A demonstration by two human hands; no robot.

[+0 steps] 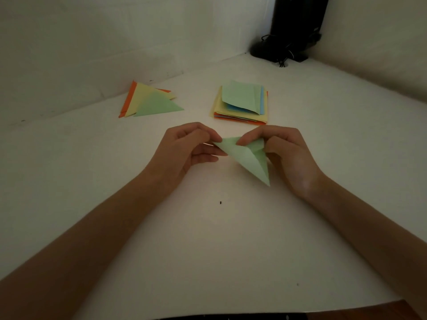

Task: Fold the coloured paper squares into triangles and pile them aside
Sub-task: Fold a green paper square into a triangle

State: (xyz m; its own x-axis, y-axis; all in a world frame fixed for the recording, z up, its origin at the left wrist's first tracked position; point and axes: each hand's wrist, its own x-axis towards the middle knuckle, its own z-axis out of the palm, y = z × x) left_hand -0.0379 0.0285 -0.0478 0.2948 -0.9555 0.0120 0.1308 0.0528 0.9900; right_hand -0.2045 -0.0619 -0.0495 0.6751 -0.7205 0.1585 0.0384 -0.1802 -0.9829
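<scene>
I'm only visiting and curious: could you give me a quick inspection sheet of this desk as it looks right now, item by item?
Surface: pale table with a small dark speck on it.
Job's things: partly folded green paper held between both hands; pile of folded triangles at the far left, with green on top of yellow and orange; stack of unfolded squares beyond the hands, green sheet on top.
Clutter: nothing seen.
Hands: left hand pinches the paper's left corner; right hand pinches its upper part.
Cables: thin black cords at the foot of the black stand.
Surroundings: plain pale walls meeting in the far corner.
</scene>
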